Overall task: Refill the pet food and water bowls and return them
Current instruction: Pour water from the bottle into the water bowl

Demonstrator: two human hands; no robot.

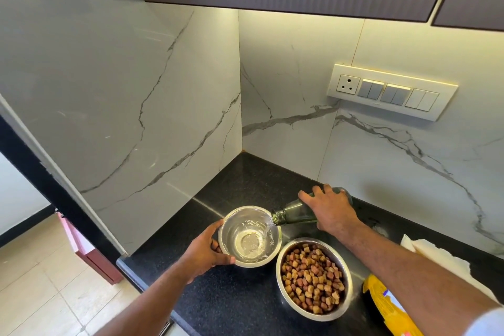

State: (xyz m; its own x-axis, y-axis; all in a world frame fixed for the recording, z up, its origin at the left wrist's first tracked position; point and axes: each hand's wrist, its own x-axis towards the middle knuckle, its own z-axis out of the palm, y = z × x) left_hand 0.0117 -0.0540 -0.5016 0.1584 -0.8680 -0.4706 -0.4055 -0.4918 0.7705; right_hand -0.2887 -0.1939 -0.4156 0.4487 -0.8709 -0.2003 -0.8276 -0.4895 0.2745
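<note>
Food bowl [313,275] filled — we steady the water bowl [249,236] with our left hand [204,252], our right hand [327,206] gripping the pouring bottle [293,214]; returning remains.

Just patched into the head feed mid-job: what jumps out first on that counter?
The pour, at the centre of the dark countertop: the right hand tips a green glass bottle so water streams into a steel water bowl, which the left hand steadies with a grip on its near-left rim. Just right of it sits a second steel bowl already heaped with brown kibble, and a yellow food bag pokes in at the lower right edge.
</note>
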